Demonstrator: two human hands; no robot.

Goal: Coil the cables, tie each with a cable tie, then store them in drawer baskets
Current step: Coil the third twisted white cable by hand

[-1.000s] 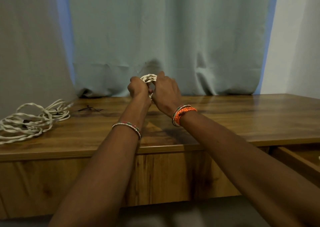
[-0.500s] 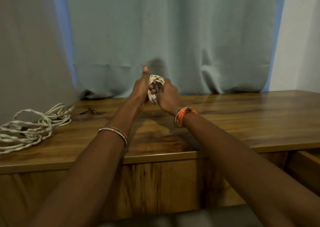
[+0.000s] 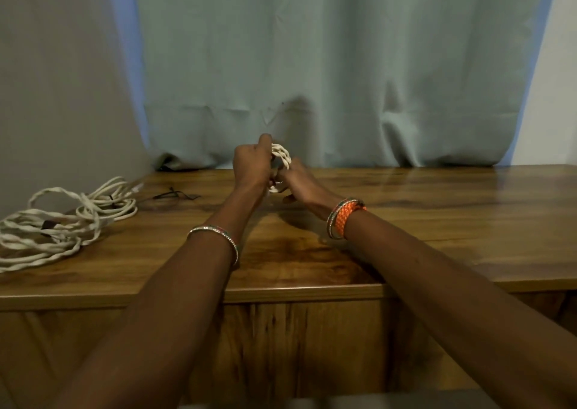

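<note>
Both hands meet above the middle of the wooden table (image 3: 437, 221), held out at arm's length with a small coil of white cable (image 3: 281, 158) between them. Nearest the viewer, the two forearms reach forward over the table's front edge; the left wrist carries a thin beaded bangle (image 3: 215, 236) and the right wrist a stack of orange bands (image 3: 343, 218). Farther out, the left hand (image 3: 251, 166) is raised with its fingers curled round the left side of the coil, its thumb pointing up beside the top loop. The right hand (image 3: 301, 182) sits a little lower and to the right, its fingers curled in against the coil's lower right part, pinching there; what exactly the fingertips hold is hidden between the hands. The coil stands roughly upright, lifted off the table top, its twisted loops showing above and between the two hands. Off to the left, well apart from the hands, a loose pile of white twisted cable (image 3: 62, 224) lies on the table, reaching to its left edge, with small dark bands on it. Just beyond that pile, nearer the back, a few thin black ties (image 3: 175, 194) lie on the wood. Behind the table hangs a pale grey-green curtain (image 3: 327, 65), its hem touching the table's rear edge.
</note>
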